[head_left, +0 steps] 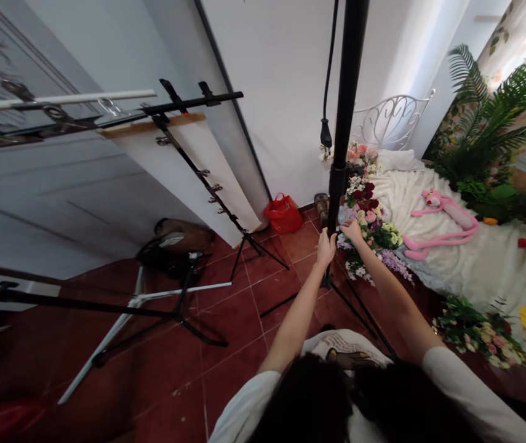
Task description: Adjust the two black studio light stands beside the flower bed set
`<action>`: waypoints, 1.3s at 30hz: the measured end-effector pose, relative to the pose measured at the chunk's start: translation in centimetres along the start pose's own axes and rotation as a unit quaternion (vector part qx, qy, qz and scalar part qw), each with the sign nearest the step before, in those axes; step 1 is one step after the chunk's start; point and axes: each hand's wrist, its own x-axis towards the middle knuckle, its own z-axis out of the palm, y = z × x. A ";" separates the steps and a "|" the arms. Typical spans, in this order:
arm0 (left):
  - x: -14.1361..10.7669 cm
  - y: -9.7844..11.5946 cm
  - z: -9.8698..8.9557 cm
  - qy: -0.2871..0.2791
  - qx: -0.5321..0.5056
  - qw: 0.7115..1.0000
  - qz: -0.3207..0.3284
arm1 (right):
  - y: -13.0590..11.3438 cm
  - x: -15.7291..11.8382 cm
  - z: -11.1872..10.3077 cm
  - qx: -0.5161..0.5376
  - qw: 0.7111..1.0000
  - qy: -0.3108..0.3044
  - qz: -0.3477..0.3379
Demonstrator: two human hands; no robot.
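Note:
A tall black light stand (339, 147) rises upright in front of me on tripod legs. My left hand (326, 247) is wrapped round its pole, low down. On the pole's right side, at about the same height, my right hand (352, 232) has its fingers closed in a pinch against the stand. The small part between those fingers is too small to make out. Higher up, a joint with a knob (357, 169) sticks out from the pole. A black cable with a plug (326, 132) hangs beside it. Artificial flowers (368, 203) are close behind my right hand.
On the right, a pink plush toy (451, 215) lies on a bed with white fabric (396, 191). A red bag (284, 214) sits by the wall. Leftward stand a clip-hung backdrop (152, 160), a white stand (138, 300) and a dark bag (165, 246) on red tiles (230, 320).

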 end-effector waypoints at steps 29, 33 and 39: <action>-15.6 -2.8 14.2 -0.391 -0.066 0.914 -0.083 | 20.0 -26.1 -12.3 0.404 0.838 0.191 0.312; -21.1 2.5 18.8 -0.555 -0.117 0.823 0.010 | 21.7 -32.4 -14.1 0.433 0.781 0.309 0.327; -28.0 10.6 22.1 -0.631 -0.191 0.735 0.157 | 21.7 -41.4 -16.5 0.479 0.689 0.462 0.286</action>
